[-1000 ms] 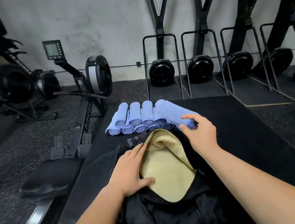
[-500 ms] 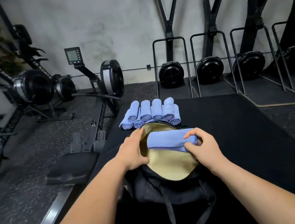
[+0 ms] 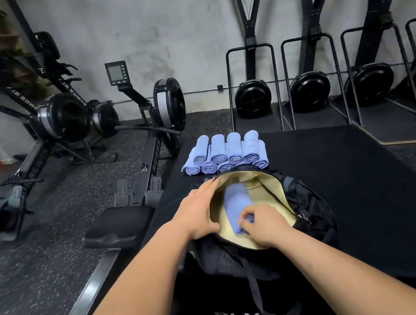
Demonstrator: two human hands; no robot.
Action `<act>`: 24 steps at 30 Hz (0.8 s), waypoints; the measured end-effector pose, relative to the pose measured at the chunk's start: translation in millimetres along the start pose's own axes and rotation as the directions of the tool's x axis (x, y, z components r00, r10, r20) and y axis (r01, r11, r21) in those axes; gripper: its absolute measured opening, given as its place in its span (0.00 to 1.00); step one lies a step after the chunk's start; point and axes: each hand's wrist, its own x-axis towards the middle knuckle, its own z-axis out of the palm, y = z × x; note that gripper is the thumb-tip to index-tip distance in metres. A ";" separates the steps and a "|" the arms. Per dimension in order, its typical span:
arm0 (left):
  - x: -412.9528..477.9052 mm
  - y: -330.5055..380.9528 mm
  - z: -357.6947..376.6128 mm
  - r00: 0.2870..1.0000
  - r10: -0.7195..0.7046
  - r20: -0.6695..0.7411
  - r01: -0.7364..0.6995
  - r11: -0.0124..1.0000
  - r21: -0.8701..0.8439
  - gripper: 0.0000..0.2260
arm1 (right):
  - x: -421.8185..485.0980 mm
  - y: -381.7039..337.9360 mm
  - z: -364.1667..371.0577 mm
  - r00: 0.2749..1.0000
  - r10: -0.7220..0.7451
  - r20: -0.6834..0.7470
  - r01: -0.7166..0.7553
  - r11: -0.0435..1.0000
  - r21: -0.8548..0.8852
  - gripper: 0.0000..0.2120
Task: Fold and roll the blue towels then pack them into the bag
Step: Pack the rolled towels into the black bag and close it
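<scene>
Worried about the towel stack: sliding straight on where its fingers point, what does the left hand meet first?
The left hand likely meets the black tan-lined fabric bag's rim first, then the stack of rolled blue towels; depth is unclear.

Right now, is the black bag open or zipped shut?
Open. The black bag gapes, its tan lining showing, and the left hand rests on its rim.
</scene>
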 end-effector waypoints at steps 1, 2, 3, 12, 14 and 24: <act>0.0 -2.2 0.2 1.000 0.003 0.003 -0.003 1.000 -0.001 0.55 | 5.2 -1.5 -1.5 0.999 0.001 -0.045 -0.001 1.000 0.009 0.03; 0.3 -3.7 0.5 1.000 0.008 0.004 -0.008 1.000 -0.001 0.55 | 9.1 -2.9 -4.9 0.998 0.006 -0.070 -0.005 1.000 0.020 0.02; 0.3 -5.3 1.1 1.000 0.012 0.004 -0.012 1.000 0.001 0.55 | 14.2 -2.2 -6.5 0.998 0.009 -0.069 -0.007 1.000 0.023 0.06; 3.8 -14.4 -7.5 0.998 0.006 0.057 0.005 0.982 -0.187 0.53 | 39.1 -16.9 6.4 0.993 0.035 0.109 -0.051 0.988 0.148 0.34; 7.2 -14.7 -11.5 0.997 0.013 0.073 0.004 0.976 -0.218 0.54 | 39.7 -25.0 15.3 0.992 0.049 0.119 -0.072 0.977 0.200 0.34; 18.7 -19.4 -12.7 0.998 0.034 0.044 -0.020 0.956 -0.292 0.50 | 60.8 -44.7 65.4 0.976 -0.031 0.216 -0.083 0.863 0.498 0.28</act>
